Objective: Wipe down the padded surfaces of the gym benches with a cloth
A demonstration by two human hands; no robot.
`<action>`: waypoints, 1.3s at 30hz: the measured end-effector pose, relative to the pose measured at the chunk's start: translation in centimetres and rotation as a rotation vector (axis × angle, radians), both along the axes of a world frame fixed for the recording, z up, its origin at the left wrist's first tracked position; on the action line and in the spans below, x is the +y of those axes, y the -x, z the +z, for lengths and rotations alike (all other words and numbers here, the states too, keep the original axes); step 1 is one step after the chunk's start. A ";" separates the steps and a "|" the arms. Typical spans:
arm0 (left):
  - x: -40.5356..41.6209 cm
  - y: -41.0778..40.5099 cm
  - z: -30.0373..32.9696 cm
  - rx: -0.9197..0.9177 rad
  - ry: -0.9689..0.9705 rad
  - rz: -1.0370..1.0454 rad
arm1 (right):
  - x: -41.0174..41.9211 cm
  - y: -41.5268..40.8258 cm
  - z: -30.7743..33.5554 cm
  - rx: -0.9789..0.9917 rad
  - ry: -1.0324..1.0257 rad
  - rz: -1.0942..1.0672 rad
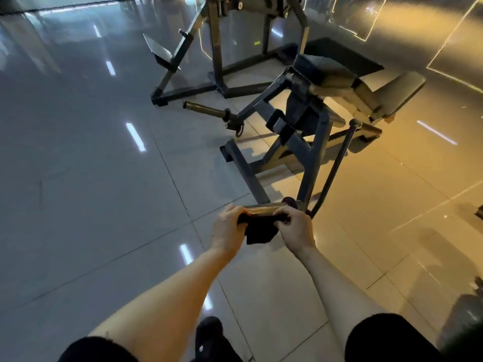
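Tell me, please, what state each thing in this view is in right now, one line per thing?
Cloth: dark, bunched, held by both hands, part hanging down.
Left hand: gripping the cloth's left end.
Right hand: pinching the cloth's right end.
Metal sleeve: bare, level, just behind the cloth; contact unclear.
Bench pads: unoccupied, not being wiped.
Rear machine: standing, unused.
Floor tiles: glossy, reflecting lights.
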State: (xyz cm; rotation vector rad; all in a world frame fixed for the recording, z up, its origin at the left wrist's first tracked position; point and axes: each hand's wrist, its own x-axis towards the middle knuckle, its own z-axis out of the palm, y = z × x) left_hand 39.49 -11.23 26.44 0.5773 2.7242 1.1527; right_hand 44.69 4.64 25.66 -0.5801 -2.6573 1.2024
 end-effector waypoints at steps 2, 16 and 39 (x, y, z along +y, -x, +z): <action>0.3 3.4 -1.9 -0.012 0.025 0.012 | -0.1 3.5 -1.9 -0.019 0.037 -0.017; 5.8 10.0 -19.6 -0.113 0.174 0.056 | 3.0 13.4 -19.7 -0.069 0.052 -0.058; 9.1 14.1 -24.3 -0.058 0.552 -0.086 | 6.1 16.5 -25.7 -0.398 -0.052 0.231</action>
